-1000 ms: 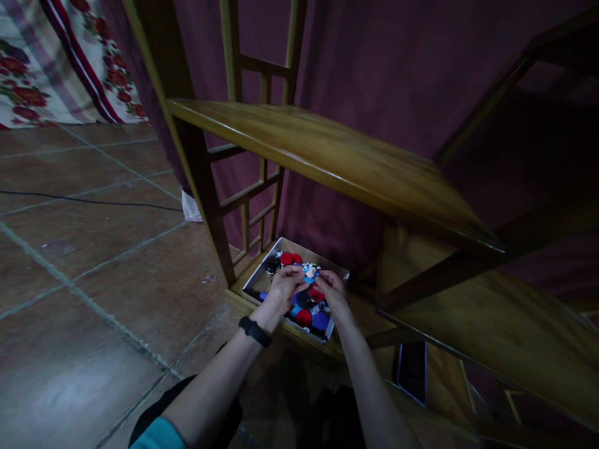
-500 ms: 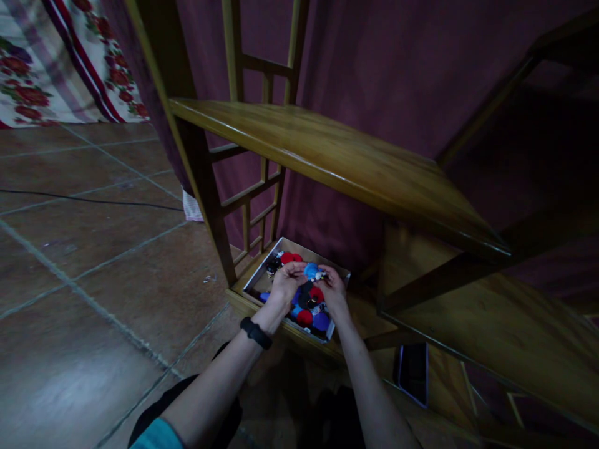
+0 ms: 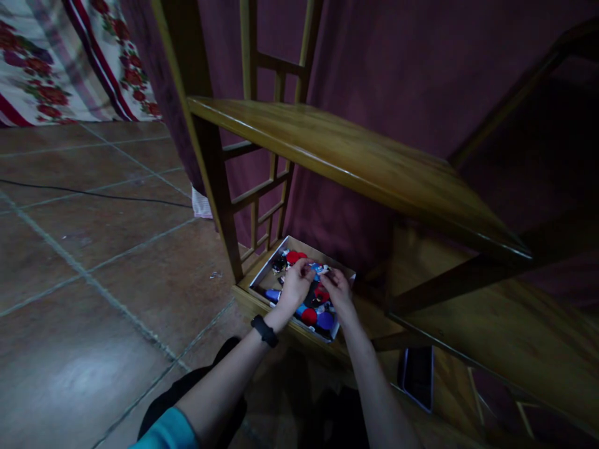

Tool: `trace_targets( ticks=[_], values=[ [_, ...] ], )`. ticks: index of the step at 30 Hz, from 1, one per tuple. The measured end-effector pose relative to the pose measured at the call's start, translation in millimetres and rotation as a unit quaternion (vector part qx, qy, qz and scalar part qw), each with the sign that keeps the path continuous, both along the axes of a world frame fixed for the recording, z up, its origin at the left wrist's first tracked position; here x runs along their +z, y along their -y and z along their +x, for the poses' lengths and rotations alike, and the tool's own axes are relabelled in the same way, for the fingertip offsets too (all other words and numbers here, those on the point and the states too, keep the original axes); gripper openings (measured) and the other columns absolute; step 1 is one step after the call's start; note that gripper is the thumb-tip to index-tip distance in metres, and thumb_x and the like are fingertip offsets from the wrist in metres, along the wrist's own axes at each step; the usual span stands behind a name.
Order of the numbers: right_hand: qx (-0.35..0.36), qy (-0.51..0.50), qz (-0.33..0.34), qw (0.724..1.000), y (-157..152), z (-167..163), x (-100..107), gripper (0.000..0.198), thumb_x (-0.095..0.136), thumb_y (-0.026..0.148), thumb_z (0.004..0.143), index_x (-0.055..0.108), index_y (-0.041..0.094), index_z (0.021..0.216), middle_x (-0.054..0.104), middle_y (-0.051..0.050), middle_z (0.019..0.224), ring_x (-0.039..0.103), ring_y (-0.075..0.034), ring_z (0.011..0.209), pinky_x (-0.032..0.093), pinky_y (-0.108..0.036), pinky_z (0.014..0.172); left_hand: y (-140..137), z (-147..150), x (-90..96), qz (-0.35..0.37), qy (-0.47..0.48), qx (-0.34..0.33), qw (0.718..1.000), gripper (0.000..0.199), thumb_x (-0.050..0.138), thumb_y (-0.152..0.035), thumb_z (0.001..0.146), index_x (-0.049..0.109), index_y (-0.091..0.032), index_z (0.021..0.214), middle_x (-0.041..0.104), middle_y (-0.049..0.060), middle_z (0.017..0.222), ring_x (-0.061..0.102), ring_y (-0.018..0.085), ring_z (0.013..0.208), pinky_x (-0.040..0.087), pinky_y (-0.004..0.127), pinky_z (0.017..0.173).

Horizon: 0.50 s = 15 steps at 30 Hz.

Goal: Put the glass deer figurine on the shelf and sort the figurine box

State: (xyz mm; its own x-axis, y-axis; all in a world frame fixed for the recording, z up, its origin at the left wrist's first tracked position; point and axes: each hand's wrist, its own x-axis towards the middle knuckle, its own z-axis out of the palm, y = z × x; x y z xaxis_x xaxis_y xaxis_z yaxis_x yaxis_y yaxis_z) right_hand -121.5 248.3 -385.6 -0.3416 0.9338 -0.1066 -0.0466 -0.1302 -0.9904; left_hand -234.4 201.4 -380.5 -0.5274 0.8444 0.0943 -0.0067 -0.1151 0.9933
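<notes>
A shallow, light-coloured cardboard box (image 3: 258, 291) sits on the low wooden shelf, holding several small red, blue, black and white items whose kind I cannot make out. Both my hands are over it. My left hand (image 3: 296, 287), with a black band at the wrist, has its fingers curled and the tips bent inward. Facing it, my right hand (image 3: 337, 288) has thumb and fingers drawn together. Between the fingertips shows a small blue-and-white item (image 3: 319, 269). The fingers partly cover it, so the exact grip is hidden.
A wooden shelf board (image 3: 346, 156) juts out above my hands, with a lattice side panel (image 3: 262, 193) at its left. A dark purple-rimmed tray (image 3: 418, 377) lies at lower right. A black cable (image 3: 103, 196) crosses the tiled floor.
The view has shifted slightly, moving the scene to the right. My left fingers have curled in more, and the blue-and-white item is now more covered by my fingers.
</notes>
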Motion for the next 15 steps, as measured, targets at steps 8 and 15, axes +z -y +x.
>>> trace_targets(
  ticks=[8, 15],
  values=[
    [0.013, -0.088, -0.092, 0.992, 3.4, 3.1, 2.5, 0.035, 0.071, 0.035, 0.062, 0.062, 0.021, 0.092, 0.067, -0.001, 0.093, 0.063, -0.016, 0.081, 0.052, -0.028, 0.07, 9.0, 3.8, 11.3, -0.013, -0.212, -0.017, 0.977, 0.028, 0.057, -0.02, 0.075, 0.062, -0.017, 0.102, 0.065, 0.007, 0.093, 0.059, 0.017, 0.081, 0.045, 0.029, 0.076],
    [0.033, -0.126, -0.134, 0.982, 3.5, 6.1, 4.6, 0.031, 0.071, 0.029, 0.064, 0.062, 0.022, 0.093, 0.067, 0.0, 0.096, 0.063, -0.014, 0.082, 0.052, -0.024, 0.068, 11.8, 6.1, 12.4, -0.007, -0.241, -0.028, 0.97, 0.041, 0.055, -0.012, 0.074, 0.054, -0.019, 0.114, 0.063, 0.008, 0.097, 0.06, 0.02, 0.086, 0.046, 0.031, 0.078]
  ],
)
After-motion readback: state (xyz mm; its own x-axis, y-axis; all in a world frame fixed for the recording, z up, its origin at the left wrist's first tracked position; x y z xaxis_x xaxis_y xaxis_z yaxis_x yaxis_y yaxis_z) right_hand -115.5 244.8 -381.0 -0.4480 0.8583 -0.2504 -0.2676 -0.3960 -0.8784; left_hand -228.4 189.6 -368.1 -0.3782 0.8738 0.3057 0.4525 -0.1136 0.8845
